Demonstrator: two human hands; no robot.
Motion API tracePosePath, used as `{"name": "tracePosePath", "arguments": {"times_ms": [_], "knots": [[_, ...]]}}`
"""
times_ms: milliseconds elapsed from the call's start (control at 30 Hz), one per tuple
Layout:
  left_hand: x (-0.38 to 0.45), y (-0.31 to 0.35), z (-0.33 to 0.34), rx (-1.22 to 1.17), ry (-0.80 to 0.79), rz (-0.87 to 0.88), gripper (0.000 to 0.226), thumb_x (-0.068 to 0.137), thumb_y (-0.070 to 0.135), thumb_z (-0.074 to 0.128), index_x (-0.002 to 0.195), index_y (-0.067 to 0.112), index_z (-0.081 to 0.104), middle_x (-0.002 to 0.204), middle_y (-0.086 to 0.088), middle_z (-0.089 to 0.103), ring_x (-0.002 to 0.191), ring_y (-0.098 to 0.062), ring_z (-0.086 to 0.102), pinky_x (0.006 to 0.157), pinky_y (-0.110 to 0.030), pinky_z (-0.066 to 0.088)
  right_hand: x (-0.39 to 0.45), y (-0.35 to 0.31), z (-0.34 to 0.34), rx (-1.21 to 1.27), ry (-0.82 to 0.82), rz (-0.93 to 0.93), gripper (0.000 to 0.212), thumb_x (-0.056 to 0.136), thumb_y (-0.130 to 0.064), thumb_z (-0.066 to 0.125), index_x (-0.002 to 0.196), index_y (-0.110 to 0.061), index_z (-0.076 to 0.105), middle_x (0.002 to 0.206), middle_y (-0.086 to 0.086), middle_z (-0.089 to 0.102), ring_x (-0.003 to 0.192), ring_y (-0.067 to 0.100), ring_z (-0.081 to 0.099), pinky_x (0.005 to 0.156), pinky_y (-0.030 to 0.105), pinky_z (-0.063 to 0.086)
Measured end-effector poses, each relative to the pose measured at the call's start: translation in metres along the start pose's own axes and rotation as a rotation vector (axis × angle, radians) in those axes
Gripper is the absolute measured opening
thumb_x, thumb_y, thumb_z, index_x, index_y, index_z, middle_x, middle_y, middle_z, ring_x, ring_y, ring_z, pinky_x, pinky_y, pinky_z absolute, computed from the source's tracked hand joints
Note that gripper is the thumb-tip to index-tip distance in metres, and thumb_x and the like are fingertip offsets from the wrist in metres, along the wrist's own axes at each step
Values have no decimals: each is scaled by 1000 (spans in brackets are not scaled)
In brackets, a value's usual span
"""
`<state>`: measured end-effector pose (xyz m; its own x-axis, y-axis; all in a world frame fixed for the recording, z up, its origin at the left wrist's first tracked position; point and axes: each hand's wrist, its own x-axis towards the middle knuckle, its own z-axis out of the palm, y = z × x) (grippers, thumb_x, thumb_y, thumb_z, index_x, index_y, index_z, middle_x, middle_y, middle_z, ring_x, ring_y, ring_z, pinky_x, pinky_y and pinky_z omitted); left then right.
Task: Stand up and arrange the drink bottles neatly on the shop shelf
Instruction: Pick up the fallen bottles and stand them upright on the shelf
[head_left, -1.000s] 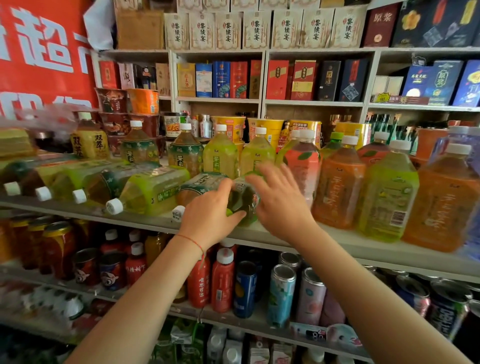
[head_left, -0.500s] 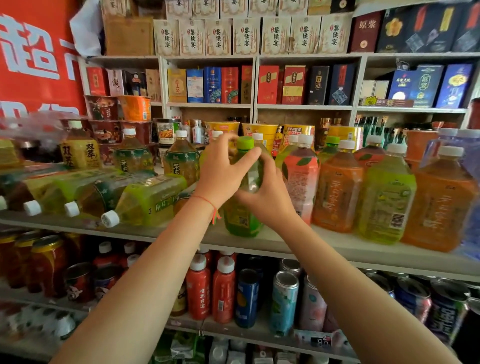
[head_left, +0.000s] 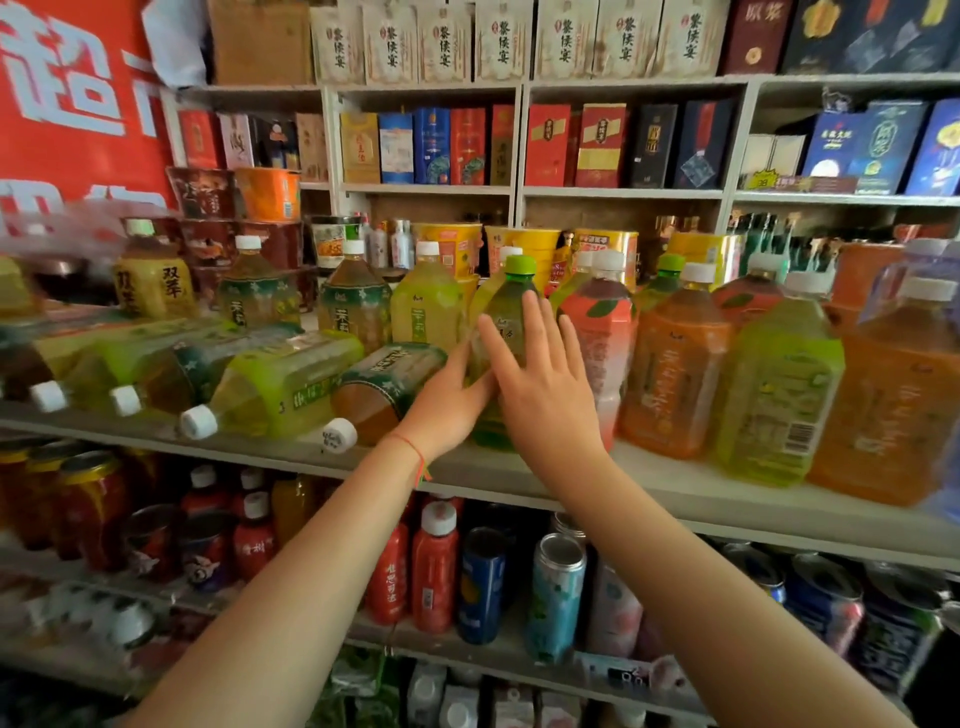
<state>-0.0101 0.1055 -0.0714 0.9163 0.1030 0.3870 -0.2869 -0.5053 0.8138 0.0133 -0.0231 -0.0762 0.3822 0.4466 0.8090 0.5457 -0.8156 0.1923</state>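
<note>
Half a second ago both hands were wrapped round the green-capped bottle (head_left: 506, 332) while it hung tilted above the shelf; a second ago it lay on its side under them. Now it stands upright on the shelf (head_left: 675, 486), near the front edge, between a fallen dark-green-label bottle (head_left: 387, 387) on its left and an upright red-label bottle (head_left: 602, 338) on its right.

The right hand (head_left: 545, 384) lies flat against the bottle's front, fingers straight and spread, fingertips reaching to just under the shoulder. It presses rather than grasps. The left hand (head_left: 452, 400) is at the bottle's lower left side, fingers extended along it and touching, partly tucked behind the right hand; no fingers curl around the bottle as far as can be seen. A red string circles the left wrist.

To the left, a row of fallen bottles (head_left: 270, 384) lies with white caps pointing toward the shelf's front. To the right stand orange bottles (head_left: 670, 374) and a yellow-green bottle (head_left: 779, 395).
</note>
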Motion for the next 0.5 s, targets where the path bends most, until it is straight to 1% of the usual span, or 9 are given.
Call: {"name": "tracePosePath", "arguments": {"times_ms": [33, 100, 167, 233, 267, 300, 367, 400, 500], "knots": [[0, 3, 3, 28, -5, -30, 64, 105, 42, 48, 162, 30, 20, 160, 0, 39, 145, -21, 40, 107, -27, 33, 0, 3, -1, -12, -9, -5, 70, 88, -4, 61, 155, -10, 38, 158, 36, 24, 149, 50, 23, 121, 54, 11], [-3, 9, 3, 178, 44, -28, 49, 105, 38, 50, 152, 26, 43, 141, -5, 61, 124, -25, 59, 95, -31, 45, -2, 6, -3, -9, 0, -28, 65, 88, -6, 58, 151, -5, 43, 157, 35, 29, 148, 49, 26, 121, 54, 13], [-10, 11, -6, 441, 228, 121, 28, 101, 27, 56, 125, 19, 67, 115, -7, 72, 103, -27, 65, 84, -35, 49, -2, 6, -4, 23, 64, -79, 56, 87, -6, 55, 143, 1, 51, 155, 31, 37, 147, 47, 30, 123, 54, 17], [-20, 9, -23, 748, 457, 284, 20, 94, 23, 63, 108, 16, 74, 109, -7, 71, 102, -30, 63, 84, -39, 49, -1, 3, 0, 109, 119, -147, 47, 85, -6, 57, 131, 5, 60, 150, 28, 46, 144, 44, 37, 123, 53, 22], [-28, 10, -32, 896, 519, 256, 23, 92, 27, 64, 111, 16, 72, 114, -9, 67, 107, -32, 60, 86, -42, 48, 0, -1, 4, 175, 124, -175, 44, 82, -5, 60, 125, 5, 63, 144, 27, 52, 141, 44, 43, 121, 53, 27], [-34, 11, -38, 1011, 514, 140, 32, 93, 34, 64, 119, 17, 67, 120, -10, 62, 112, -33, 57, 87, -42, 46, 1, -5, 9, 248, 101, -196, 44, 78, -5, 65, 120, 5, 65, 137, 27, 57, 135, 44, 49, 117, 54, 34], [-49, 6, -48, 1128, 393, -185, 52, 96, 50, 59, 137, 20, 49, 127, -12, 54, 116, -33, 55, 80, -40, 46, -1, -19, 19, 406, -4, -212, 50, 71, -2, 74, 119, 6, 66, 126, 25, 64, 123, 45, 59, 108, 55, 44], [-53, 1, -52, 1128, 341, -280, 58, 97, 54, 56, 142, 20, 41, 128, -12, 53, 113, -34, 58, 73, -39, 45, -3, -26, 20, 466, -88, -199, 53, 72, -1, 75, 124, 5, 64, 126, 24, 63, 122, 44, 59, 107, 54, 46], [-63, -10, -61, 1103, 297, -296, 68, 97, 57, 55, 146, 18, 31, 116, -10, 64, 97, -33, 67, 62, -35, 45, -4, -39, 21, 601, -265, -132, 58, 89, -2, 60, 146, -1, 47, 147, 20, 49, 139, 36, 44, 115, 46, 39]]}}
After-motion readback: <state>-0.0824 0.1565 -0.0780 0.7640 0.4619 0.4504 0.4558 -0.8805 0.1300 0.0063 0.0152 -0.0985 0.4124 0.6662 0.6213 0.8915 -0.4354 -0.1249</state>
